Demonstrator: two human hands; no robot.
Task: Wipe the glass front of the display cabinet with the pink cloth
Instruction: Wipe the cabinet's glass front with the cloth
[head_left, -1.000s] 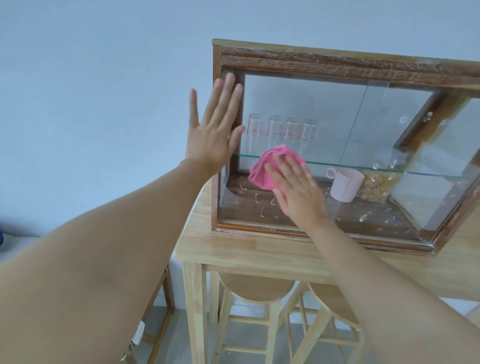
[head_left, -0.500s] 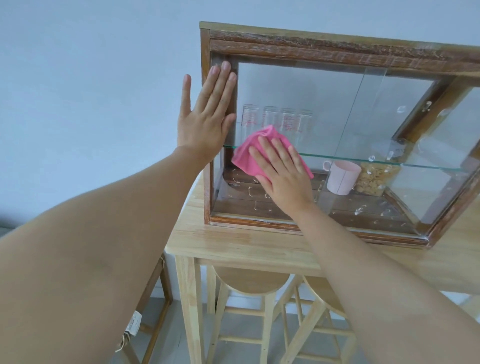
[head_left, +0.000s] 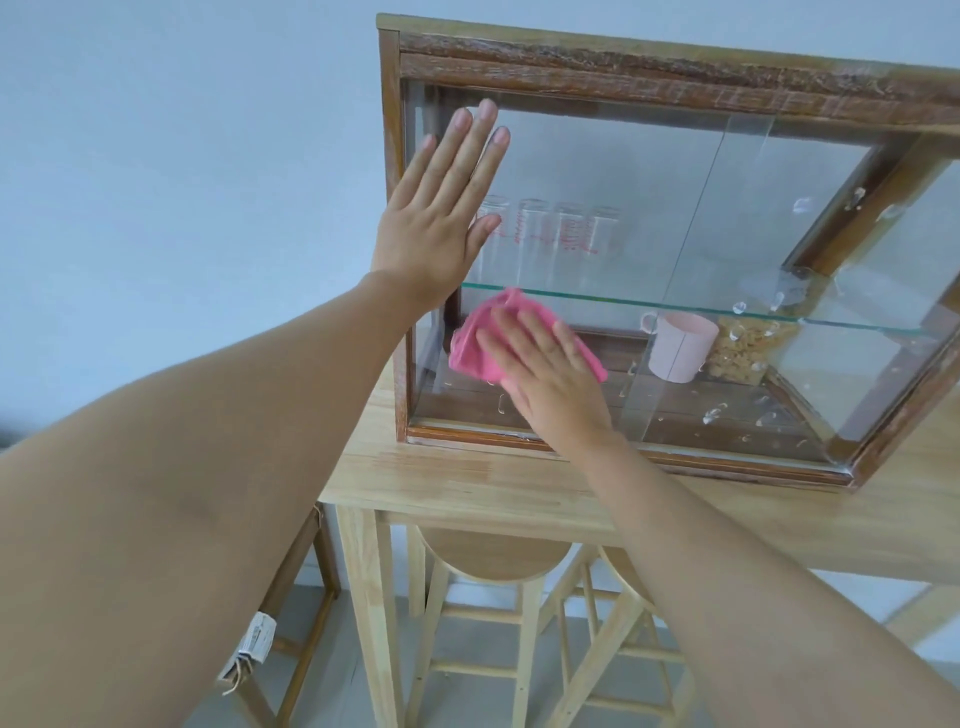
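A wooden display cabinet (head_left: 649, 67) with a glass front (head_left: 623, 171) stands on a light wooden table (head_left: 467, 483). My right hand (head_left: 550, 384) lies flat on the pink cloth (head_left: 478, 343) and presses it against the lower left part of the glass, just below the glass shelf. My left hand (head_left: 441, 208) is open with fingers spread, its palm flat on the upper left of the glass beside the frame post. It holds nothing. Water drops dot the glass at the right.
Inside the cabinet, several clear glasses (head_left: 556, 234) stand on the glass shelf, and a pink mug (head_left: 680, 345) stands below beside a jar of snacks (head_left: 737, 353). Two wooden stools (head_left: 493, 561) are tucked under the table. A wooden frame with a tag (head_left: 254, 639) stands at the left.
The right hand has slid the pink cloth back down below the shelf after rising to shelf height. The left hand has shifted right, from the frame post onto the glass.
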